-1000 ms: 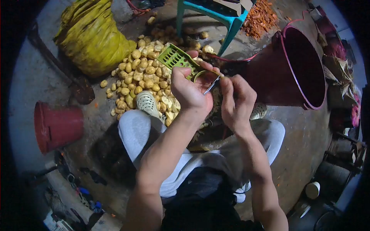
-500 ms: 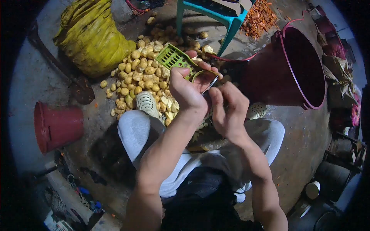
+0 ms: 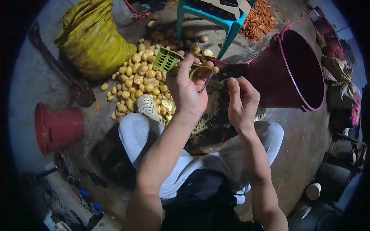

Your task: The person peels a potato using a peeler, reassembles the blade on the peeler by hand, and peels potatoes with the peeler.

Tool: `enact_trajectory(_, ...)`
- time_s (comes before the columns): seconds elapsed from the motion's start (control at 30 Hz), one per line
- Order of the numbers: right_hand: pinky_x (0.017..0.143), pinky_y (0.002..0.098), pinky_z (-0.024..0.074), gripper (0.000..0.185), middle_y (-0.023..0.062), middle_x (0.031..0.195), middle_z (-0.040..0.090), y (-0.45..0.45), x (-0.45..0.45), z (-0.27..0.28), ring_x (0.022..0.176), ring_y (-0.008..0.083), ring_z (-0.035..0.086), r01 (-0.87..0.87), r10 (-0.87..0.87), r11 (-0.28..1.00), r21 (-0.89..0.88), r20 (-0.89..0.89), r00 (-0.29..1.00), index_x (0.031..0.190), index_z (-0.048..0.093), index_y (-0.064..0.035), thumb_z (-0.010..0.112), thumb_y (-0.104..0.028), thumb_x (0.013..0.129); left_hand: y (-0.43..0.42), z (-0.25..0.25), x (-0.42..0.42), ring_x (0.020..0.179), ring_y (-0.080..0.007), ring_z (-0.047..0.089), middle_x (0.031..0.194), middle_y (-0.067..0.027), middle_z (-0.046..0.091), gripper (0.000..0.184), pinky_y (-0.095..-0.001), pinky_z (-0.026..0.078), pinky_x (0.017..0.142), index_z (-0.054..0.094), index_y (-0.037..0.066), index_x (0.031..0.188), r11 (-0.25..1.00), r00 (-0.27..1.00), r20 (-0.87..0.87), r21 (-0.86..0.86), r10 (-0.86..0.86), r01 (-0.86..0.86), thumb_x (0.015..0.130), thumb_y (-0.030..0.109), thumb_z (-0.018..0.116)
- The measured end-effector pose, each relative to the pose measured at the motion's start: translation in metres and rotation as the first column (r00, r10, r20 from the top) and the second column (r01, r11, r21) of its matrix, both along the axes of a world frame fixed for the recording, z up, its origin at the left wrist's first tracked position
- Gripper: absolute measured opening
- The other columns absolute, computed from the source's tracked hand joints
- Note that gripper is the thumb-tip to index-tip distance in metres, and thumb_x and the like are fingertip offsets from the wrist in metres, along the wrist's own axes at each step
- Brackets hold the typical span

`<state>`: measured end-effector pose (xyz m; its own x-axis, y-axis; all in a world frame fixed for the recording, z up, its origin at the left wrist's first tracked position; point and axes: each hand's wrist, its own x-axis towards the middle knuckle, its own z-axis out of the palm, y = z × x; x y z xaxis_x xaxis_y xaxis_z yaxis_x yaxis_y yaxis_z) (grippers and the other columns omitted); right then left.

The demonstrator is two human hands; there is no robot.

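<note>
Plastic peeler (image 3: 165, 60) with metal blade (image 3: 207, 81), matt cloth trousers (image 3: 137, 128), smooth plastic stool (image 3: 228, 36)

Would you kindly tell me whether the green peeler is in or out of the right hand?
Out: the left hand holds the green peeler, and a visible gap separates it from the right hand.

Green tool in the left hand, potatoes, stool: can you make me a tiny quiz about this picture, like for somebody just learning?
1. Pick one: what is the left hand holding?
A) a bucket
B) a green tool
C) a shoe

2. True or false: the stool is red.

3. Fill in the blank: the heap beside the yellow sack is made of ______.

Key:
1. B, a green tool.
2. False; it is blue-green.
3. Potatoes.
</note>
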<state>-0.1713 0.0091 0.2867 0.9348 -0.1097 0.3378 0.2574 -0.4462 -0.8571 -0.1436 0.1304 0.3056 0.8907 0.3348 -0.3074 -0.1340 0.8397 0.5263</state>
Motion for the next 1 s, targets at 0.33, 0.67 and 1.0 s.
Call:
enact_trajectory(0.33,0.053,0.0305,0.0382,0.025,0.01,0.061,0.051,0.005,-0.004,-0.001,0.055,0.0148,0.046,-0.103,0.113,0.986,0.129,-0.069,0.991,0.077,0.058,0.003,0.061,-0.015,0.093,0.024,-0.015,0.003,0.07,-0.0289,0.061,0.081,-0.0174,0.063,0.055,-0.0426,0.051,0.07,0.046,0.004,0.124,0.964,0.899,0.358,0.01,-0.252,0.266,0.08,0.036,0.045)
enact_trajectory(0.67,0.052,0.0328,0.039,0.02,0.0131,0.064,0.052,0.01,-0.003,0.005,0.054,0.0231,0.05,-0.059,0.06,0.998,-0.031,0.047,0.997,0.077,0.059,0.0022,0.064,-0.011,0.091,0.021,-0.012,-0.002,0.073,-0.0299,0.062,0.08,-0.0168,0.063,0.061,-0.0435,0.052,0.072,0.048,-0.003,0.123,0.934,0.861,0.363,0.157,-0.356,0.32,0.077,0.036,0.042)
enact_trajectory(1.0,0.049,0.0364,0.0372,0.014,0.0131,0.064,0.049,0.012,-0.002,0.001,0.054,0.0288,0.049,-0.014,0.04,0.987,-0.158,0.16,0.986,0.076,0.058,-0.0002,0.069,-0.005,0.084,0.019,-0.011,-0.004,0.065,-0.0302,0.062,0.072,-0.0155,0.063,0.056,-0.0445,0.054,0.07,0.054,-0.003,0.116,0.967,0.948,0.212,0.145,-0.239,0.211,0.077,0.035,0.04)
